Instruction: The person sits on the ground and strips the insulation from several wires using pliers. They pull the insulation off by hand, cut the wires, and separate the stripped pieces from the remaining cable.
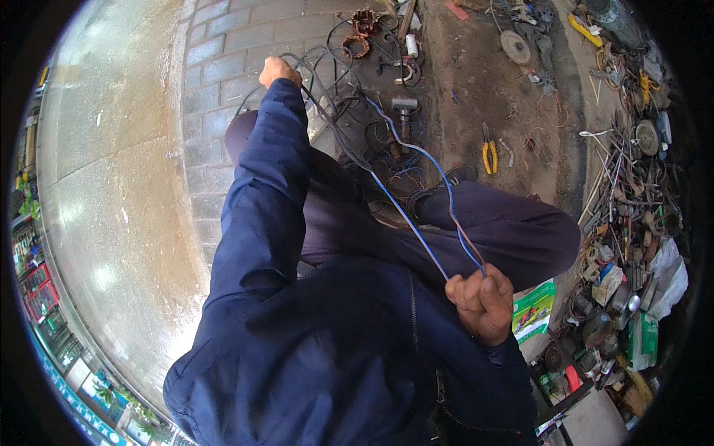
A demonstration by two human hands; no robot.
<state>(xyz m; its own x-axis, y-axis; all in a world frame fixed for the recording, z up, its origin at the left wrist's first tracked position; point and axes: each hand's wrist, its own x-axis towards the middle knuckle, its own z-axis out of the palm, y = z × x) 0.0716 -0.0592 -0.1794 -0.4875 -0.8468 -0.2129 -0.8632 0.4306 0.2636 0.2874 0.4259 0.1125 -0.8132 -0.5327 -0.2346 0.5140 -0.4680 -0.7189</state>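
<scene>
My left hand (279,71), at the end of the outstretched arm, is closed around a black sheathed cable (346,148). From its sheath run blue and brown insulated wires (410,220) to my right hand (482,304), near my lap. My right fist grips these and another blue and brown pair (440,167), which comes down in a curve from the cable loops. Loose black cable loops (334,61) lie on the ground beyond my knees. Beside them are a hammer (405,106) and copper-coloured motor windings (363,23). Yellow-handled pliers (490,156) lie on the dirt to the right.
Scrap metal, tools and bags are heaped along the right side (625,195). A grinding-type disc (515,48) and a C-shaped metal clamp (411,72) lie ahead. Grey paving bricks (223,67) and a wet concrete surface (117,167) stretch along the left. My bent legs are under the wires.
</scene>
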